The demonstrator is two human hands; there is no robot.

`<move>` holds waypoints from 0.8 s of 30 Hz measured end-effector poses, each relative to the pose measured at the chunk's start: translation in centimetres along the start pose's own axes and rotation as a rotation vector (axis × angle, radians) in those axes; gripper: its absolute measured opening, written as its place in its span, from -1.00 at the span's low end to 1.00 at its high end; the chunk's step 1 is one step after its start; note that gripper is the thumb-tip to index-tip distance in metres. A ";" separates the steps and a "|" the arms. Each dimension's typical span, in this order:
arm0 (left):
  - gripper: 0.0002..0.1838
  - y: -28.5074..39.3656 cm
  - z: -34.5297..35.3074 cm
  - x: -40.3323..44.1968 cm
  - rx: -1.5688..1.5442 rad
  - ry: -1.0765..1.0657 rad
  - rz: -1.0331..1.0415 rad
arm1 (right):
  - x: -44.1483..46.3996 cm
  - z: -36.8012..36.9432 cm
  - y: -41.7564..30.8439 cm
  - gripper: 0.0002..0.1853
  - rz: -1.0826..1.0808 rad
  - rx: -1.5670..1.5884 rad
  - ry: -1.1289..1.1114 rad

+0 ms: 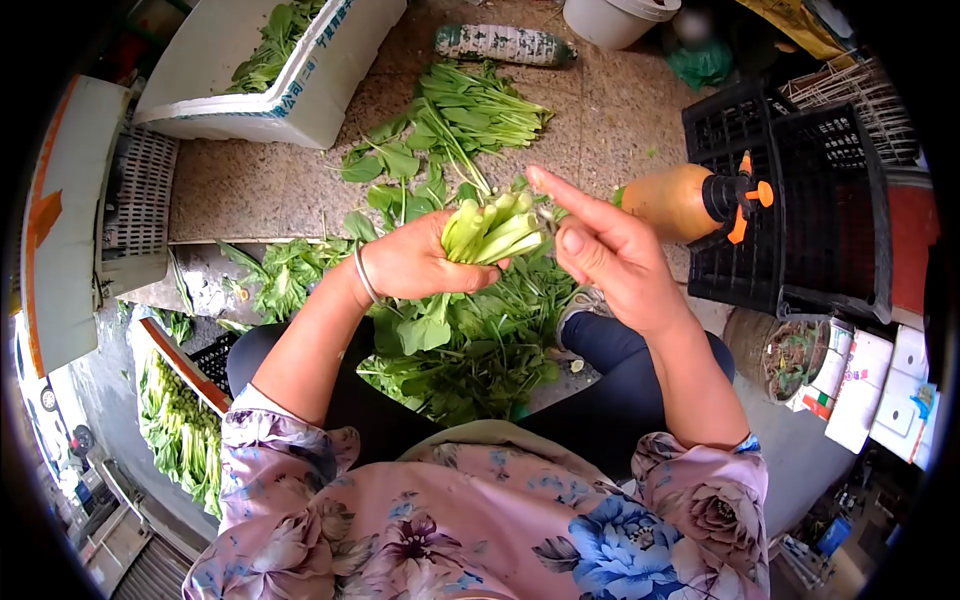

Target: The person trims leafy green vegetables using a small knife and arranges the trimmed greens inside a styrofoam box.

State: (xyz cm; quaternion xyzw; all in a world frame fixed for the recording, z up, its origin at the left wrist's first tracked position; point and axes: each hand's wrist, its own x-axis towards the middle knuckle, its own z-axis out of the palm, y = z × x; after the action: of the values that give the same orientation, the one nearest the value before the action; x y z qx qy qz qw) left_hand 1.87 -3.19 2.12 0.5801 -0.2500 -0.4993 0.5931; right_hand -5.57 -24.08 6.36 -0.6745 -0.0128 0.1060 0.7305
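My left hand (415, 262), with a bangle at its wrist, is closed around a bunch of leafy greens (490, 232). The pale cut stem ends point right and up; the leaves hang below the hand. Close to those stem ends is my right hand (615, 255), its index finger stretched out and its thumb apart from it. The lower fingers curl and are partly hidden, and I see nothing held in them. Beyond the hands, a pile of greens (490, 110) lies on the stone surface. More loose greens (450, 365) are heaped between my knees.
A white foam box (300, 110) with greens stands at the back left. A wrapped roll (505, 45) and a white bucket (610, 22) are at the back. To the right are an orange spray bottle (665, 200) and black crates (830, 210). Another greens-filled box (185, 365) is left.
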 end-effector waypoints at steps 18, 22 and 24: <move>-0.73 1.0 -0.3 -0.3 -0.073 -0.333 -0.240 | -0.5 0.1 -0.6 -0.65 0.073 -0.083 -0.255; -0.72 1.0 -0.2 -0.2 -0.066 -0.362 -0.235 | -0.6 -0.1 0.0 -0.68 0.034 -0.166 -0.234; -0.71 1.0 -0.3 -0.1 -0.059 -0.379 -0.235 | -0.6 0.0 0.0 -0.70 0.014 -0.124 -0.214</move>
State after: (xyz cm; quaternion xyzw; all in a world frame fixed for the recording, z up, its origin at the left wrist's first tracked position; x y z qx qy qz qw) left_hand 2.36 -3.14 3.00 0.4834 -0.2731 -0.6720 0.4900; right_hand -6.14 -24.22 6.39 -0.7033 -0.0925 0.1816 0.6811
